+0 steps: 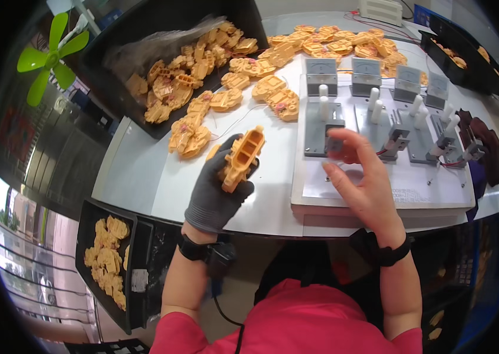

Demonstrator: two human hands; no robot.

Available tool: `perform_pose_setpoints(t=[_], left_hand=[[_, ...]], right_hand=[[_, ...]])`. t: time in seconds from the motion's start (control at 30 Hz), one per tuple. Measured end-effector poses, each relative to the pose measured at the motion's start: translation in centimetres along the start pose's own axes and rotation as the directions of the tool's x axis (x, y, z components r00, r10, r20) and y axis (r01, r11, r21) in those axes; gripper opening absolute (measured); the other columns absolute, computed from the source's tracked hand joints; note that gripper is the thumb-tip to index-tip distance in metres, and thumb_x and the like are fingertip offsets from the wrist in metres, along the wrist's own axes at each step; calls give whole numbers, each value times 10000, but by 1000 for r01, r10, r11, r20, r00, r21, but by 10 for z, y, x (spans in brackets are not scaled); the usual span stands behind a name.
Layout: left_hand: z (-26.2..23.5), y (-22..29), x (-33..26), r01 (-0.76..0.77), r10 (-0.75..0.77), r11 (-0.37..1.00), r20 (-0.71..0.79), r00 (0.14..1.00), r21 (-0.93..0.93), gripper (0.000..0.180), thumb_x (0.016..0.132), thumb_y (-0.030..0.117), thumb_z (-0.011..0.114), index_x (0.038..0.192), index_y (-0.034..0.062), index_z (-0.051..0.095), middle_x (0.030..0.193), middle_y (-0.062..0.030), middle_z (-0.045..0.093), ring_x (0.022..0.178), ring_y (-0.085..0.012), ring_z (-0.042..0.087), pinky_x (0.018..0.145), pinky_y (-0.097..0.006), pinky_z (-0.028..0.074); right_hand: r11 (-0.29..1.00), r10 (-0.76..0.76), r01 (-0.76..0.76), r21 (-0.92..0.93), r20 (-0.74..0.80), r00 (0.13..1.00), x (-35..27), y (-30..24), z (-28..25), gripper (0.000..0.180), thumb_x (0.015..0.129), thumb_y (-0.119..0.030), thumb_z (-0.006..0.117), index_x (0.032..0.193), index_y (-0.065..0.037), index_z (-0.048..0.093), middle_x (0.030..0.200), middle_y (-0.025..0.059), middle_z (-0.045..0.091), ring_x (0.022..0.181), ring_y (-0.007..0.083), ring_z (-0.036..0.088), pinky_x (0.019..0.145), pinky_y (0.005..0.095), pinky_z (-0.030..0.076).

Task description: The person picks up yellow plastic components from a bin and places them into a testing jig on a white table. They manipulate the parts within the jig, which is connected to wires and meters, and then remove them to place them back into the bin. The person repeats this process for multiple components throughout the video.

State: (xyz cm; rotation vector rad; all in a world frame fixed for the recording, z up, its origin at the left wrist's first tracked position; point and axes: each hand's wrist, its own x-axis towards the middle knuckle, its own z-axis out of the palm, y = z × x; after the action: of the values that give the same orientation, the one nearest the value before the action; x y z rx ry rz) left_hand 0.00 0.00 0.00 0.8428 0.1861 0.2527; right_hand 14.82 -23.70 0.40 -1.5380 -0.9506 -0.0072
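Observation:
My left hand [213, 192], in a dark grey glove, is closed around a yellow-orange plastic housing [247, 151]. The housing is tilted, its open side with several slots facing up. Bare and slightly blurred, my right hand [364, 180] hovers at the leftmost station of a white test fixture [350, 192]. Its thumb and fingers are apart, with nothing seen between them. Just beyond those fingertips is a dark clamp block [335, 131] on a grey plate [314, 127], partly hidden by them. White posts [324, 109] and a meter [321, 74] stand behind it.
More housings [187, 133] with thin wires lie left of the fixture and behind it [344, 44]. A large black bin [122, 65] of housings stands at the back left, a smaller black crate [131, 271] below the table's left edge. Dark cloth [488, 147] lies at the right.

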Motion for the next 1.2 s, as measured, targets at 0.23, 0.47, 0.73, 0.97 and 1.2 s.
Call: perform_pose_setpoints(t=[0.23,0.47,0.73,0.97,1.2], left_hand=[[67,32,65,-125,180,825,-47,982,550,606,901,197,691,1441,72,446,1314,-42,524,1130,-151,569,942,-279,481],[105,32,115,-261,206,399,191,960,879,705,845,234,765,1414,-22,437,1275,-117,542,1127,-156,557,959,-267,471],[98,30,135,-436,331,-3,413,848,900,643,813,222,747,1346,-17,478,1215,-146,537,1099,-222,586,944,-317,500],[108,26,133,-500,230,-237,548,804,833,596,802,179,747,1326,18,514,1217,-140,542,1128,-238,559,994,-331,460],[133,33,107,-589,-8,-246,606,796,770,507,907,206,689,1345,14,522,1253,-151,592,1138,-250,591,958,-343,488]], right_hand=[[998,-56,57,31,-21,998,-5,4,-7,308,862,-127,727,1137,-49,611,944,76,637,828,165,619,763,296,508],[999,-41,41,33,-1,999,-3,3,-10,401,867,-170,725,1210,-47,557,956,82,588,907,200,605,798,311,486],[989,-146,145,-23,-41,988,-4,3,-8,478,851,-155,709,1260,2,518,1098,151,541,1022,288,573,921,366,474],[985,-163,162,56,21,986,-3,6,-7,501,859,-171,694,1295,-9,510,1138,177,583,1005,296,602,908,380,488],[976,-177,170,134,39,983,-3,4,-11,362,852,-163,695,1159,-27,562,1027,142,639,907,274,644,835,373,523]])
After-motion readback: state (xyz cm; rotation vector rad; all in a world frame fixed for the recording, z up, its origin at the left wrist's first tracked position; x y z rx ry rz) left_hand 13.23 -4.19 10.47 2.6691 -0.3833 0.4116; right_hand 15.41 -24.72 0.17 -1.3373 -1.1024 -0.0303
